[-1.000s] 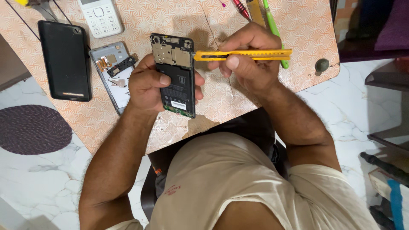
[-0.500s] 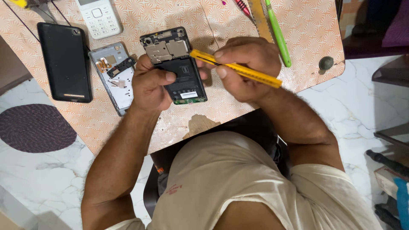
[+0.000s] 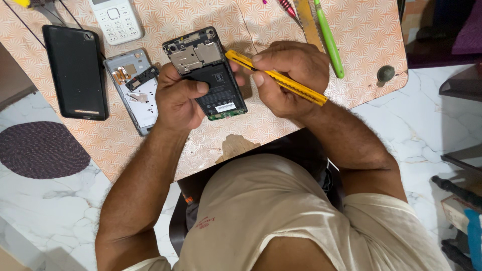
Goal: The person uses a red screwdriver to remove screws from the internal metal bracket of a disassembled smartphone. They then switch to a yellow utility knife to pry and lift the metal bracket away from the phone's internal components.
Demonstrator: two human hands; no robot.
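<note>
My left hand [image 3: 176, 98] grips an opened smartphone [image 3: 208, 73] with its back off, so the black battery and metal shields show. It is held just above the patterned table [image 3: 201, 20]. In my right hand [image 3: 288, 78] is a slim yellow tool [image 3: 281, 80], held like a pen. Its tip rests at the phone's upper right edge. A grey phone back frame [image 3: 134, 90] with loose small parts lies just left of my left hand.
A black smartphone [image 3: 75, 70] lies face up at the left. A white keypad phone [image 3: 116, 20] sits at the top. A green-handled tool [image 3: 329, 37] and a red screwdriver [image 3: 288, 9] lie at the top right. A dark round rug [image 3: 42, 149] is on the marble floor.
The opened phone has turned anticlockwise in my left hand. The yellow tool has swung from level to slanted, and its tip has come down against the phone's upper right edge.
</note>
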